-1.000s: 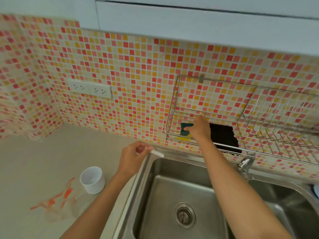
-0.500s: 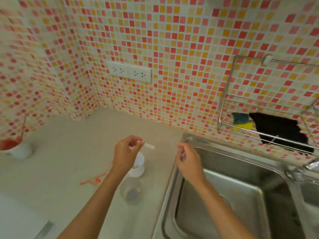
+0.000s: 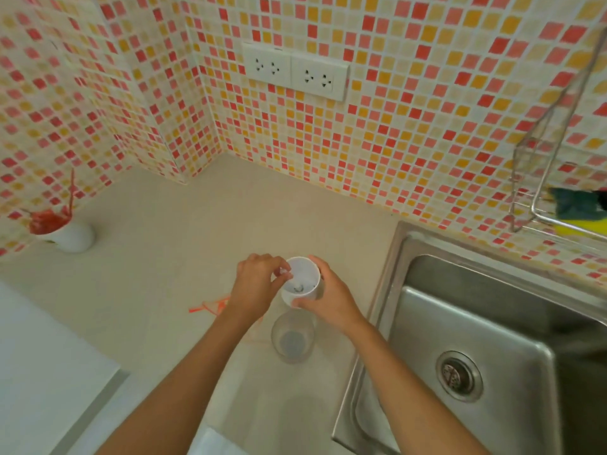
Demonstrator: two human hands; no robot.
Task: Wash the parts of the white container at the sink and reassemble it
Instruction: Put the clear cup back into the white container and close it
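The right hand [image 3: 328, 295] was wrapped around the white cup [image 3: 300, 282], thumb at the near lower edge and fingers curled round the far side, so the cup sat fully in its grip, mouth tilted toward the camera. The left hand [image 3: 258, 284] was pinched narrow at the cup's left rim, fingertips [image 3: 283, 270] closed on a small pale piece that was too small and blurred to identify; the pinch sat at the mouth of the cup, just over its inner wall. Some dark marks showed on the cup's inside bottom, below the pinch.

Just under the two hands, on the near side, a clear cup [image 3: 292, 339] stood on the counter [image 3: 164, 257], near the held cup; whether they touched could not be told. To the left of the left wrist lay an orange scrap [image 3: 210, 306] on the counter, partly hidden by the forearm. The sink [image 3: 476, 339] lay to the right of the right hand, near its forearm, with its drain [image 3: 458, 376] lower and farther right. Well beyond the grip, up and to the right, a wire rack [image 3: 538, 178] on the tiled wall held a green and yellow sponge [image 3: 574, 210]. Far to the left of both hands stood a white pot [image 3: 70, 236] with red material in it. A double socket [image 3: 295, 72] was on the wall well above the hands.
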